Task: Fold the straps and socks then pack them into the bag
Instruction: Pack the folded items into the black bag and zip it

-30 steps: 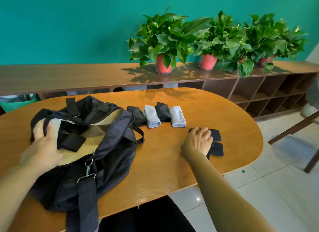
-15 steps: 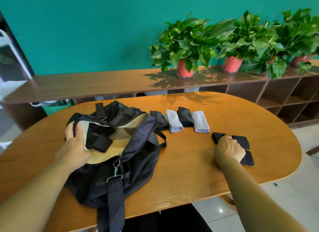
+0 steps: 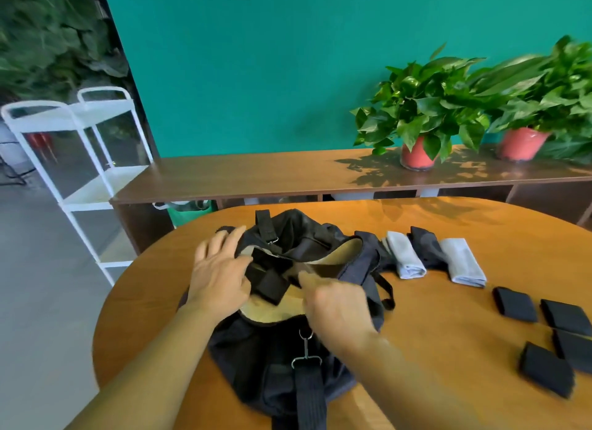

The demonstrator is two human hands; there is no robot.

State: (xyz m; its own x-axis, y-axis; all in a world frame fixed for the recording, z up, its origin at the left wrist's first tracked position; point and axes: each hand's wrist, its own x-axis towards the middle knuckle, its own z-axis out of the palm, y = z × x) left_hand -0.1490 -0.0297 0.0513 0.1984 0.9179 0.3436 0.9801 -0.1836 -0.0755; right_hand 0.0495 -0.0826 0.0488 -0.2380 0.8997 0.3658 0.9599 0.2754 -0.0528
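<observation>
Left hand is flat on the far-left rim of the bag, fingers straight and spread apart. Right hand hovers over the near edge of the opening, but it's motion-blurred, so honestly can't tell if it's pinching anything or loose.

Bag is black with a tan lining and sits mouth-up on the left part of an oval wooden worktop. Its long axis runs roughly near-to-far, and the shoulder strap on a metal clip trails off the near end toward the person.

Just right of the bag: two folded grey socks with darker ones tucked between, all lying lengthwise near-to-far. Further right of the bag and closer to the person, four folded straps lie in a loose cluster.

Behind the bag there's a long brown shelf unit carrying potted plants in red pots, against a teal wall. Off to the bag's left, a white cart stands on grey floor.
</observation>
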